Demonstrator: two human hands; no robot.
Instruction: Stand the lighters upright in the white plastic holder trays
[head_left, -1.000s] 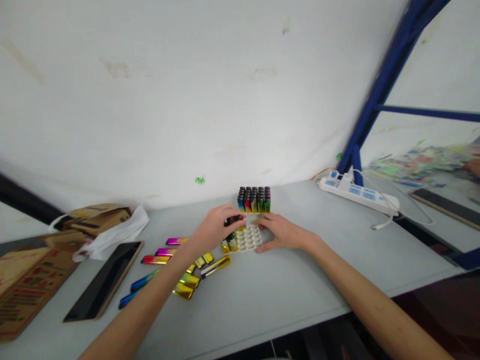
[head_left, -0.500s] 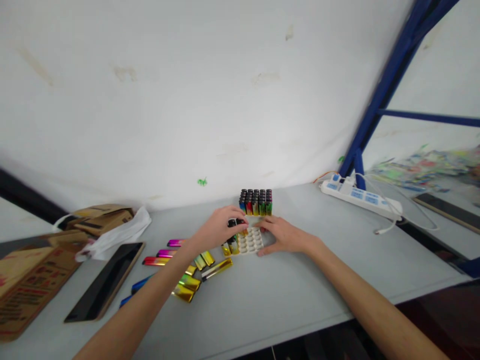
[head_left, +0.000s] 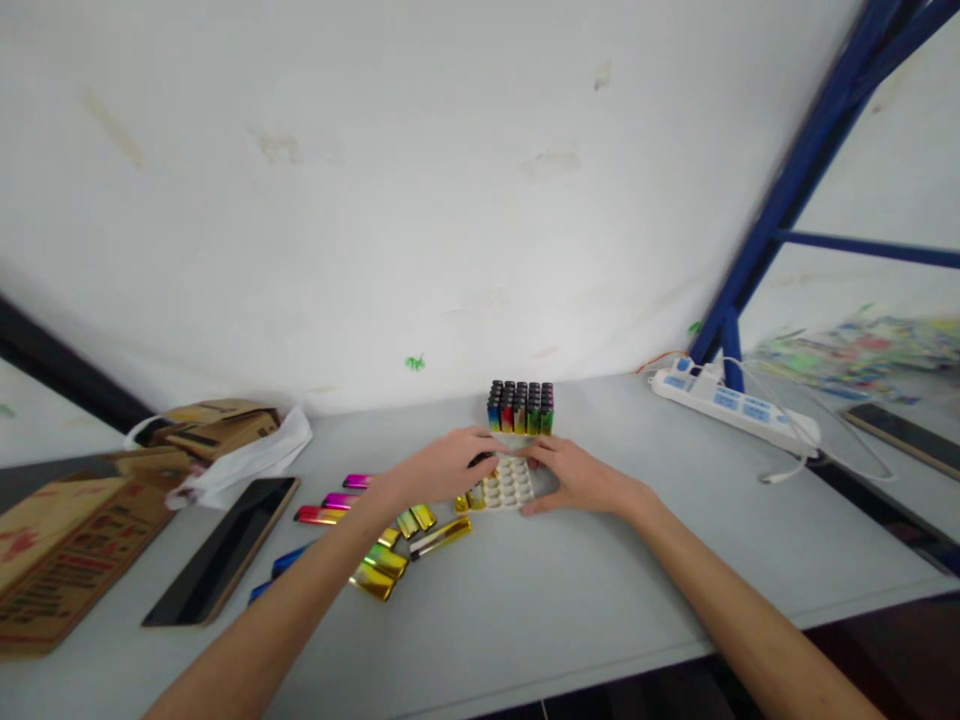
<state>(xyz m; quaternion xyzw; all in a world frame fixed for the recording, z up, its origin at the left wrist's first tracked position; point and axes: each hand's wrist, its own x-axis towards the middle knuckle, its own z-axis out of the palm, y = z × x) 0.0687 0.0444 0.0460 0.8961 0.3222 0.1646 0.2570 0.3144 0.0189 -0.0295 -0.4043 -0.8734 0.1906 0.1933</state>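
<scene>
A white tray [head_left: 510,483] with rows of round-ended slots lies on the table, several gold-coloured lighters [head_left: 471,498] standing in its left part. My left hand [head_left: 448,465] is over that left part, its fingers closed around the top of a lighter that they mostly hide. At the right end, my right hand [head_left: 577,478] grips the tray, fingers at the far corner and thumb by the near one. Behind the tray stands a block of upright lighters [head_left: 521,408] with black tops. Loose shiny lighters [head_left: 441,537] lie left of the tray, partly under my left forearm.
On the left are a dark phone-like slab [head_left: 221,550], a white plastic bag [head_left: 259,462] and cardboard boxes [head_left: 71,545]. A white power strip [head_left: 739,408] with cables lies at the right, beside a blue metal frame [head_left: 780,195]. The wall rises behind the table.
My left hand has lowered onto the tray's left part, covering the black lighter tops that showed before. My right hand keeps its place on the tray. The whole view has shifted slightly.
</scene>
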